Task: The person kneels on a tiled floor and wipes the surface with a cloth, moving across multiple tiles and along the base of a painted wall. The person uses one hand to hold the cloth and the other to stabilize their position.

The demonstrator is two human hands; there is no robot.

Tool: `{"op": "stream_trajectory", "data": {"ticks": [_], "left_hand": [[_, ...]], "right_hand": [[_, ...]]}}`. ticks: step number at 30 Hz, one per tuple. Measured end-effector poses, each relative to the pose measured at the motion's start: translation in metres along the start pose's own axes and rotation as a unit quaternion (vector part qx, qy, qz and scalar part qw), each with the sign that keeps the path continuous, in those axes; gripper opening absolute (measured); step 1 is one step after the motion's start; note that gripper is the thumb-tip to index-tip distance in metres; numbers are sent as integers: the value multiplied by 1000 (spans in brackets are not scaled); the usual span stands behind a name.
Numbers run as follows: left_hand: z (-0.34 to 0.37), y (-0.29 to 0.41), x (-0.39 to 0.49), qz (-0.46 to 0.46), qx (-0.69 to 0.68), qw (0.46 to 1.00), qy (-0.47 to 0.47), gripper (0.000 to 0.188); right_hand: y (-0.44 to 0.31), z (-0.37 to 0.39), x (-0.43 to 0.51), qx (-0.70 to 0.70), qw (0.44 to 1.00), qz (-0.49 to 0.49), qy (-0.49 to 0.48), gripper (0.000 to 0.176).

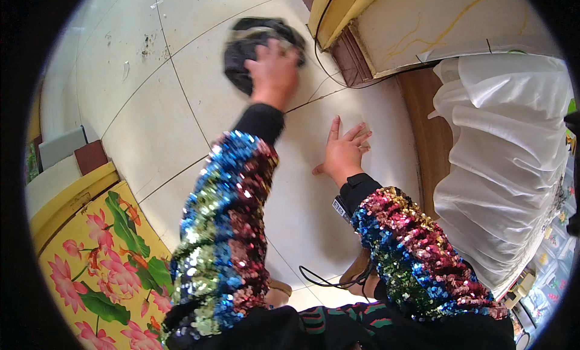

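My left hand [275,73] is on a bunched black cloth [240,46] that has a pale stripe, down on the white tiled floor [186,137]. Both the cloth and the hand are blurred, and the fingertips' hold is hard to make out. Over a floor tile nearer to me, my right hand [346,150] has its fingers apart with nothing in them. Whether that hand touches the tile is unclear. Black cuffs and sequined sleeves cover both arms.
A white gathered curtain [503,137] hangs on the right beside a brown wooden panel [428,137]. A black cable [318,55] loops by the yellow-edged base [333,28] at the top. Dark debris [147,46] dots the far floor. A lotus-patterned yellow panel [104,277] stands left.
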State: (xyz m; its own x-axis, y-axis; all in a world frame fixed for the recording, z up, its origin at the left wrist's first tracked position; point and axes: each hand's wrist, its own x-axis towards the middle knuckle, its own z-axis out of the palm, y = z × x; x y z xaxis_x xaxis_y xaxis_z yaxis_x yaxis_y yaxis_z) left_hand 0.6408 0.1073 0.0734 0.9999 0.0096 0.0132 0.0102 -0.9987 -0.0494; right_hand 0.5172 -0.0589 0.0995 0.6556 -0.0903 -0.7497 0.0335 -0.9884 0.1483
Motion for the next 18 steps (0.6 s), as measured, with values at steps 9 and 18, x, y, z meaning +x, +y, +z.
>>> {"op": "stream_trajectory", "data": {"ticks": [9,18], "left_hand": [[-30,27,-19,31,-54,998,15,48],[2,-20,49,-101,-80,992,18,29]], "right_hand": [[-2,-9,-7,-9,1000,1,-6,150],[-2,-5,-5,-4,1000,-8,0,151]]}}
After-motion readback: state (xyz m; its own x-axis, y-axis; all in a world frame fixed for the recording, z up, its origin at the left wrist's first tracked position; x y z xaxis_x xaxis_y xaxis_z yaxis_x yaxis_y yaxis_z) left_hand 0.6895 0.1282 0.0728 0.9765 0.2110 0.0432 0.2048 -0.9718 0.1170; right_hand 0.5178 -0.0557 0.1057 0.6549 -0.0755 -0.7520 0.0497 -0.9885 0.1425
